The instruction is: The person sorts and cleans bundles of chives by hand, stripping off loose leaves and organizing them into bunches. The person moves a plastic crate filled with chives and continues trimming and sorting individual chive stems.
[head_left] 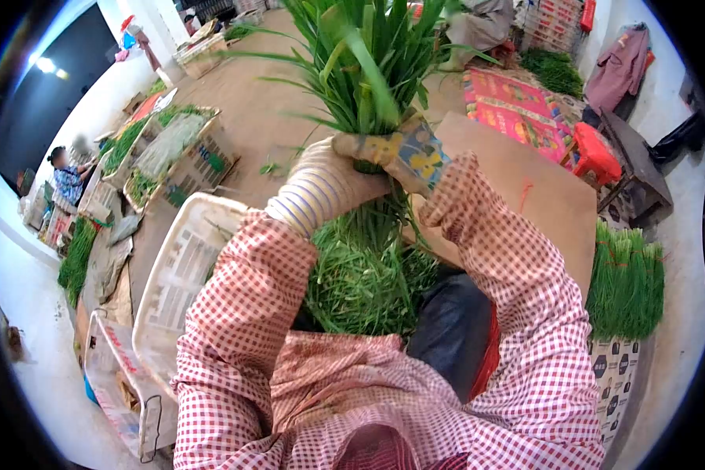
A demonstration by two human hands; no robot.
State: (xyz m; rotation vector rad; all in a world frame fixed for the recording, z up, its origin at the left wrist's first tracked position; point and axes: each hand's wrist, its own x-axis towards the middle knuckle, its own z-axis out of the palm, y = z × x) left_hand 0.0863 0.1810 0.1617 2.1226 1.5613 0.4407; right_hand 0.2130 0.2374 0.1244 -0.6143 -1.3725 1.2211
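Observation:
Both hands hold up one bunch of long green leafy stalks (pixel 364 86), its leaves fanning toward the top of the view. My left hand (pixel 325 182), in a striped white glove, is wrapped round the lower part of the bunch. Above and to the right, my right hand (pixel 399 153), in a yellow and blue patterned glove, is closed round the same bunch and touches the left one. Below the hands, a heap of loose green leaves (pixel 360 286) lies between my legs.
A brown board (pixel 552 211) is at my right, with tied green bundles (pixel 625 286) beyond it. An empty white crate (pixel 184 243) stands at my left. Farther off are filled crates (pixel 199 157), a red stool (pixel 595 155) and a seated person (pixel 68 178).

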